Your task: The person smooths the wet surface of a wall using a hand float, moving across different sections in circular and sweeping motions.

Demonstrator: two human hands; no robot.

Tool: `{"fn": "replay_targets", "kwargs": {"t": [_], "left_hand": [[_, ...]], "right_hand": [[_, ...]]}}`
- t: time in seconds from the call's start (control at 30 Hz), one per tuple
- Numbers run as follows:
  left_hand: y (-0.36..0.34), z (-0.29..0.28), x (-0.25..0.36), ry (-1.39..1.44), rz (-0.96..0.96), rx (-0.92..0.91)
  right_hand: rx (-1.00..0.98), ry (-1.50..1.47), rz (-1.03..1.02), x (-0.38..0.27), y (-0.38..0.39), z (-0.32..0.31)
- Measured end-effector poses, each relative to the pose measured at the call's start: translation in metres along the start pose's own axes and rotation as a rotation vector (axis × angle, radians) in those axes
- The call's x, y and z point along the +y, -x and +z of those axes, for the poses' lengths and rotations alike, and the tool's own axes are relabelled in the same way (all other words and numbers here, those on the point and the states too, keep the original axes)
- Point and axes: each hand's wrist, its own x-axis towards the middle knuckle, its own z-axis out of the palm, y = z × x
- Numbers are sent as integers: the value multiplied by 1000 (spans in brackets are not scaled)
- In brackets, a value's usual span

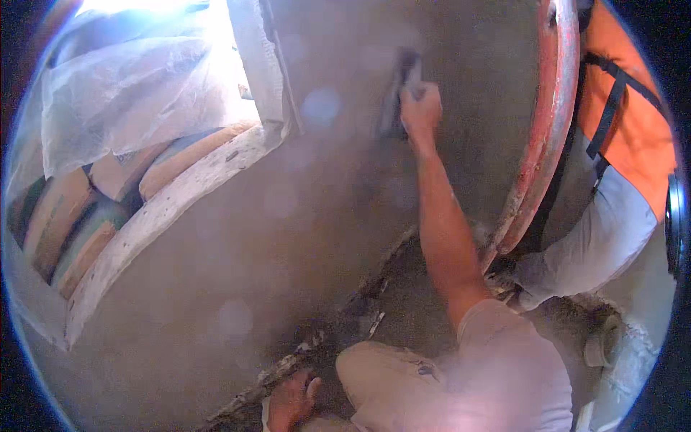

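Note:
My right arm reaches up along a smooth grey-brown plastered wall (324, 194). At its end, my right hand (421, 108) is closed around the handle of a plastering trowel (391, 111). The trowel's long blade lies against the wall or very close to it, and motion smears its outline. Low in the picture, beside my bent knee, is my left hand (291, 398), with its fingers curled in. Whatever those fingers hold, if anything, is hidden. The wall's rough lower edge (309, 345) runs just above the left hand.
On the left, a window opening with a pale sill (173, 180) shows stacked bags (61, 209) and clear plastic sheeting (129, 93). A worn red pole (540, 137) stands at the right. Beyond it is another person in an orange vest (637, 108).

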Motion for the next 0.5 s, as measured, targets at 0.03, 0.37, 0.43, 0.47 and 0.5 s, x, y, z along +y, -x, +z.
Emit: {"fn": "replay_targets", "kwargs": {"t": [0.03, 0.37, 0.43, 0.47, 0.5], "left_hand": [[-1, -3, 3, -43, 87, 92], [-25, 20, -9, 131, 23, -126], [-27, 21, -7, 129, 9, -146], [-28, 21, -4, 140, 12, -147], [-26, 19, -2, 138, 7, -150]], "right_hand": [[-39, -28, 164, 10, 8, -4], [163, -362, -387, -139, -11, -7], [145, -386, -442, -195, -14, -13], [56, -326, -422, -218, -14, -18], [-36, -265, -393, -227, -12, -17]]}}
